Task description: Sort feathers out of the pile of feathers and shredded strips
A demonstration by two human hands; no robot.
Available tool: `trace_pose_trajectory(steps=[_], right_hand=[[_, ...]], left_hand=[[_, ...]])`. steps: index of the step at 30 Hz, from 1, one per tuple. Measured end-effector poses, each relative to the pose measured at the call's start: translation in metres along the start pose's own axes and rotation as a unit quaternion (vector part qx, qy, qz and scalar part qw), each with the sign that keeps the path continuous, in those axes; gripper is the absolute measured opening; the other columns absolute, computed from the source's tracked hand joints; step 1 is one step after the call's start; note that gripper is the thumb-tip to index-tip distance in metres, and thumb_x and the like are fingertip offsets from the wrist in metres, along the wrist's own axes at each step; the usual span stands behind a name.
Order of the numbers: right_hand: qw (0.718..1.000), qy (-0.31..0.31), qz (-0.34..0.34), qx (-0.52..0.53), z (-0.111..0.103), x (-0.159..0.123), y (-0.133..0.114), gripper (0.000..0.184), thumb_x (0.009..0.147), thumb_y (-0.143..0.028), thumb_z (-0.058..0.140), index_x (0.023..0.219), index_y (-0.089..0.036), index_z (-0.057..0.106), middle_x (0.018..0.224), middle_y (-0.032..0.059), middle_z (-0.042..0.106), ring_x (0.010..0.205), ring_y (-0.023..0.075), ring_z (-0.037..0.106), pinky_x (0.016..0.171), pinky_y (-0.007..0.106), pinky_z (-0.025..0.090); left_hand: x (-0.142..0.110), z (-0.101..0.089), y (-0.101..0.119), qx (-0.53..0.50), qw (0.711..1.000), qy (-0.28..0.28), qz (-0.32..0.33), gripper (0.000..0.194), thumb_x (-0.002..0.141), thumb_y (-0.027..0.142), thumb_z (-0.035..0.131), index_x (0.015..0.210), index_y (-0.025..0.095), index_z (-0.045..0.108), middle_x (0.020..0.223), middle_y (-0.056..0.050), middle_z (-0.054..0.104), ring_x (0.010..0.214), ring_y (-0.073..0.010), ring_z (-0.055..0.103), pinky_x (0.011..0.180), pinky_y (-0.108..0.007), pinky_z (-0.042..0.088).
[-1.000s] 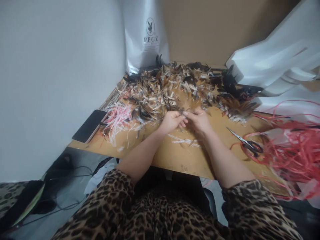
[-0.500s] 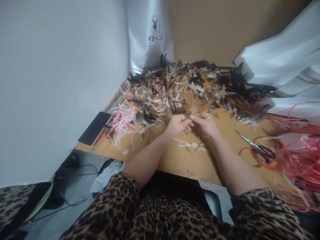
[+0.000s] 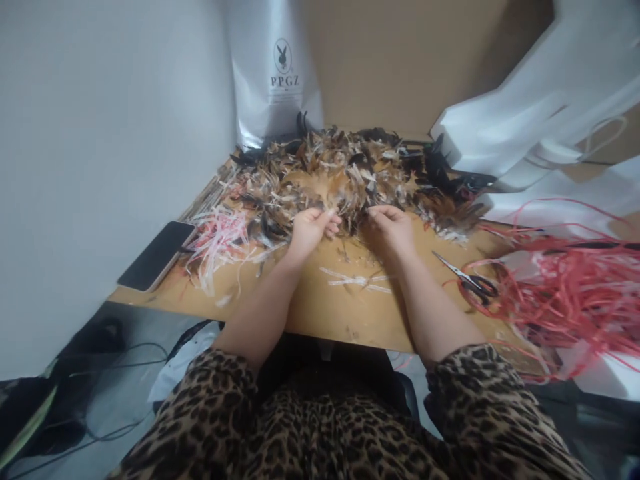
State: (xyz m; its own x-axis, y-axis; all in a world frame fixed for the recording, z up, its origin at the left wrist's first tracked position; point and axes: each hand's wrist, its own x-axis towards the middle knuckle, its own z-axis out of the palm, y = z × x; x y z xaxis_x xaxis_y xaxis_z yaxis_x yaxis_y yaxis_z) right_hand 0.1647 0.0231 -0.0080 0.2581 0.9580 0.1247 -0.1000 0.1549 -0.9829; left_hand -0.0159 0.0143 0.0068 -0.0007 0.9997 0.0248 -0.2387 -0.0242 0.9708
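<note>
In a pinch at the near edge of the feather pile, my left hand (image 3: 311, 230) holds a fan of brown feathers (image 3: 323, 188) by its lower end, tips pointing away from me. My right hand (image 3: 393, 228) is apart from it on the right, thumb and forefinger together against the pile. Whatever those fingertips grip is too small to tell. Brown, black and white feathers (image 3: 280, 170) lie heaped behind both hands. Between my forearms a few white strips (image 3: 357, 281) rest crossed on the brown tabletop (image 3: 345, 313).
Scissors (image 3: 467, 279) lie right of my right forearm, beside tangled red strands (image 3: 575, 287). Cut pink and white strips (image 3: 217, 240) and a phone (image 3: 156, 257) are at the left. A silver bag (image 3: 277, 80) stands behind the pile; white bags (image 3: 505, 123) stand at the right.
My hands have parted: the left keeps the brown feather fan, while the right has moved away rightward to the pile's edge. The whole view has shifted, so things appear further left.
</note>
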Motion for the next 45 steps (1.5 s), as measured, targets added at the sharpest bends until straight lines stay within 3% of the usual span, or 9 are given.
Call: trace_pose_trajectory(steps=[6, 8, 12, 16, 22, 25, 32, 39, 45], right_hand=[[0.978, -0.092, -0.033, -0.186, -0.004, -0.007, -0.007, 0.021, 0.068, -0.037, 0.069, 0.069, -0.017, 0.067, 0.056, -0.0005, 0.060, 0.052, 0.0115, 0.048, 0.053, 0.026, 0.037], [0.945, -0.138, -0.039, -0.295, -0.006, -0.009, -0.010, 0.018, 0.069, -0.035, 0.068, 0.068, -0.017, 0.068, 0.057, 0.0004, 0.061, 0.053, 0.0119, 0.048, 0.053, 0.026, 0.036], [0.851, -0.194, -0.054, -0.485, -0.003, -0.015, -0.015, 0.013, 0.067, -0.031, 0.071, 0.071, -0.018, 0.070, 0.064, 0.0021, 0.066, 0.055, 0.0126, 0.050, 0.055, 0.026, 0.035], [0.809, -0.203, -0.077, -0.546, 0.003, -0.018, -0.015, 0.007, 0.070, -0.020, 0.067, 0.075, -0.018, 0.071, 0.076, 0.0065, 0.071, 0.062, 0.0146, 0.055, 0.060, 0.026, 0.037], [0.816, -0.213, -0.147, -0.517, -0.005, -0.013, -0.016, 0.013, 0.074, -0.016, 0.058, 0.075, -0.016, 0.071, 0.076, 0.0068, 0.069, 0.068, 0.0156, 0.055, 0.067, 0.027, 0.040], [0.838, -0.204, -0.198, -0.465, -0.010, -0.010, -0.019, 0.011, 0.072, -0.016, 0.059, 0.074, -0.016, 0.070, 0.079, 0.0050, 0.065, 0.073, 0.0155, 0.055, 0.070, 0.027, 0.041], [0.885, -0.163, -0.236, -0.366, -0.013, -0.009, -0.029, 0.008, 0.070, -0.020, 0.060, 0.072, -0.016, 0.066, 0.077, 0.0026, 0.061, 0.067, 0.0135, 0.051, 0.068, 0.028, 0.041], [0.901, -0.157, -0.246, -0.320, -0.011, -0.011, -0.038, 0.006, 0.067, -0.022, 0.060, 0.070, -0.017, 0.063, 0.072, 0.0018, 0.058, 0.066, 0.0137, 0.049, 0.063, 0.028, 0.039], [0.890, -0.181, -0.257, -0.331, -0.011, -0.013, -0.038, 0.005, 0.066, -0.019, 0.058, 0.070, -0.018, 0.062, 0.074, 0.0022, 0.059, 0.069, 0.0146, 0.050, 0.065, 0.028, 0.039]], left_hand=[[-0.001, 0.000, 0.001, -0.028, 0.999, 0.016, 0.006, 0.022, 0.076, 0.031, 0.072, 0.074, 0.010, 0.066, 0.069, -0.005, 0.071, 0.048, -0.0039, 0.057, 0.046, -0.015, 0.043], [-0.001, 0.000, 0.002, -0.034, 0.999, 0.017, 0.006, 0.021, 0.077, 0.029, 0.072, 0.077, 0.009, 0.066, 0.068, -0.004, 0.071, 0.047, -0.0037, 0.057, 0.045, -0.014, 0.042], [-0.002, 0.001, 0.004, -0.030, 0.999, 0.021, -0.001, 0.023, 0.076, 0.030, 0.073, 0.075, 0.009, 0.064, 0.066, -0.004, 0.070, 0.045, -0.0030, 0.055, 0.044, -0.013, 0.040], [-0.003, 0.002, 0.002, -0.035, 0.999, 0.019, -0.007, 0.023, 0.075, 0.030, 0.074, 0.075, 0.009, 0.064, 0.068, -0.005, 0.070, 0.046, -0.0038, 0.056, 0.045, -0.015, 0.041], [-0.002, 0.001, 0.000, -0.051, 0.998, 0.001, -0.024, 0.023, 0.075, 0.029, 0.075, 0.078, 0.008, 0.064, 0.069, -0.005, 0.071, 0.048, -0.0033, 0.057, 0.047, -0.014, 0.042], [-0.002, 0.000, 0.002, -0.065, 0.997, -0.007, -0.039, 0.022, 0.076, 0.027, 0.075, 0.081, 0.008, 0.066, 0.070, -0.005, 0.071, 0.049, -0.0030, 0.058, 0.048, -0.013, 0.043], [-0.003, -0.001, 0.007, -0.092, 0.994, -0.020, -0.055, 0.011, 0.080, 0.019, 0.070, 0.081, 0.008, 0.066, 0.085, -0.008, 0.074, 0.054, -0.0036, 0.062, 0.052, -0.014, 0.046], [-0.007, 0.000, 0.010, -0.104, 0.989, -0.054, -0.087, 0.012, 0.077, 0.015, 0.072, 0.076, 0.007, 0.064, 0.094, -0.011, 0.074, 0.059, -0.0055, 0.066, 0.055, -0.015, 0.049], [-0.005, -0.003, 0.010, -0.123, 0.987, -0.065, -0.076, 0.013, 0.078, 0.019, 0.072, 0.081, 0.008, 0.066, 0.093, -0.010, 0.074, 0.062, -0.0061, 0.067, 0.056, -0.014, 0.050]])
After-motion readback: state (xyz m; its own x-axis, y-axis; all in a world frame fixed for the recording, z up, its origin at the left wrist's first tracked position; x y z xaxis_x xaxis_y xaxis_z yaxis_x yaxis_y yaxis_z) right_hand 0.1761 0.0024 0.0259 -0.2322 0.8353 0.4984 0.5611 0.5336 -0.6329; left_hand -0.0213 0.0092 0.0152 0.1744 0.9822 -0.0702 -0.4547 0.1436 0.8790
